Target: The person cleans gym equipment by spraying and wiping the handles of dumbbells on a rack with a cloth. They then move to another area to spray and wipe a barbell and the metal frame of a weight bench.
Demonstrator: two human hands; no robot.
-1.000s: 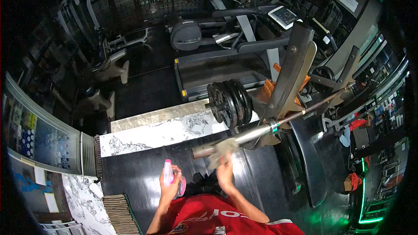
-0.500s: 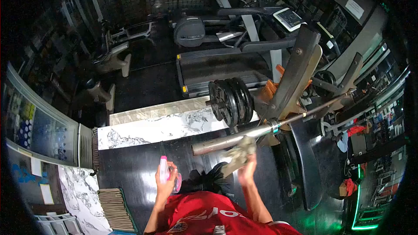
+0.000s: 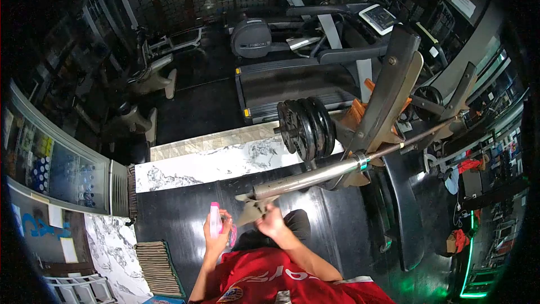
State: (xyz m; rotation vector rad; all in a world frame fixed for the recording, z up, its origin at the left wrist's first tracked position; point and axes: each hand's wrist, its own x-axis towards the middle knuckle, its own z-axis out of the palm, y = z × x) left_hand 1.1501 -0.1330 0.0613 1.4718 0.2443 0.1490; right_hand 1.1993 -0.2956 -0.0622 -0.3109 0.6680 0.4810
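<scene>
A spray bottle (image 3: 215, 218) with a pink top is gripped upright in my left hand (image 3: 216, 242), low in front of my body. My right hand (image 3: 272, 223) is closed on a greyish-beige cloth (image 3: 250, 213), which hangs loosely from the fingers. The cloth's upper edge overlaps the near end of the barbell (image 3: 312, 178), whose thick metal sleeve carries no plate. Behind that sleeve, the rack's upright (image 3: 385, 95) rises at a slant.
Black weight plates (image 3: 306, 129) hang on a peg of the rack. A padded bench (image 3: 399, 214) lies under the bar to the right. Farther back stands a treadmill (image 3: 298, 87). At left are a glass-door drinks fridge (image 3: 62, 171) and a striped mat (image 3: 159, 267).
My right hand has swept left with the cloth, from beneath the middle of the bar's sleeve to its end. My left hand still holds the spray bottle. The view has shifted slightly.
</scene>
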